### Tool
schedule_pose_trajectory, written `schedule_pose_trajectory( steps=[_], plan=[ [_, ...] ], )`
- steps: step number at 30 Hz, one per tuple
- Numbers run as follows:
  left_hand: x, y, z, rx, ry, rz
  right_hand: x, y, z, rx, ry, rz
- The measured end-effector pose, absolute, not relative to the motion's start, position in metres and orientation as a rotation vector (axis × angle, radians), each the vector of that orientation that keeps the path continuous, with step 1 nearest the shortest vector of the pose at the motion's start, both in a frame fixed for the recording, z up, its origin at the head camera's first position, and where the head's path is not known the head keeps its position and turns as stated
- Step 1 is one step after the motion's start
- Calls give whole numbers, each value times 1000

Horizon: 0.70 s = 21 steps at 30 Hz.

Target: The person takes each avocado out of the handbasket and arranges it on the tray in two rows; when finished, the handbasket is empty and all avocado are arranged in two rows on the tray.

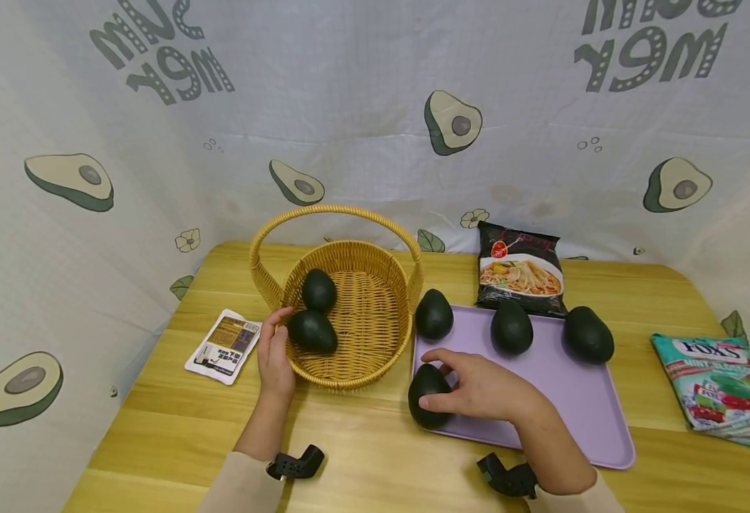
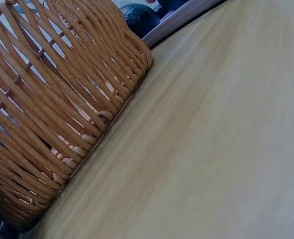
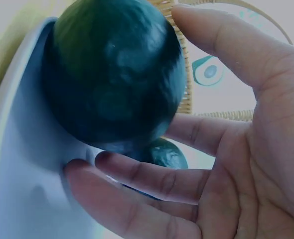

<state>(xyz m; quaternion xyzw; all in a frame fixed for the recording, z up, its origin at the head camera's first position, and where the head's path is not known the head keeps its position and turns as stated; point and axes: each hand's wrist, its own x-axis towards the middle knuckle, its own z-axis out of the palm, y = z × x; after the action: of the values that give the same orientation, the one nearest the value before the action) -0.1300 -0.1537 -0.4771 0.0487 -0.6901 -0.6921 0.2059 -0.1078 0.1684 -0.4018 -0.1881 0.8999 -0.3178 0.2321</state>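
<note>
At the left of the tray, my right hand (image 1: 477, 381) grips a dark green avocado (image 3: 112, 74), thumb on one side and fingers on the other. In the head view this avocado overlaps the tray's left rim. My left hand (image 1: 276, 363) rests against the left side of the yellow wicker basket (image 1: 371, 328), fingertips right at its rim. Inside the basket lie two more avocados, one (image 1: 319, 291) behind the other (image 1: 313, 332). On the purple tray (image 1: 567, 399) sit three avocados along the back: left (image 1: 434, 314), middle (image 1: 512, 328) and right (image 1: 588, 335).
Behind the tray a black noodle packet (image 1: 521, 269) leans near the curtain. To the right lies a green candy bag (image 1: 721, 385). A small white-and-brown packet (image 1: 224, 346) is left of the basket. The basket's tall handle (image 1: 336, 209) arches above it.
</note>
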Motion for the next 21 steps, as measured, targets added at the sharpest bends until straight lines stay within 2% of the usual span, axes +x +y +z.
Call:
schedule_pose_trajectory(
  steps=[11,21],
  plan=[
    [-130,-154,-477,141,-1929,-1916,-103,172,-386,-413,2485,-860],
    [-129,-153,-477,141,-1934,-1911,-87,165,-369,-579,2743,-911]
  ],
)
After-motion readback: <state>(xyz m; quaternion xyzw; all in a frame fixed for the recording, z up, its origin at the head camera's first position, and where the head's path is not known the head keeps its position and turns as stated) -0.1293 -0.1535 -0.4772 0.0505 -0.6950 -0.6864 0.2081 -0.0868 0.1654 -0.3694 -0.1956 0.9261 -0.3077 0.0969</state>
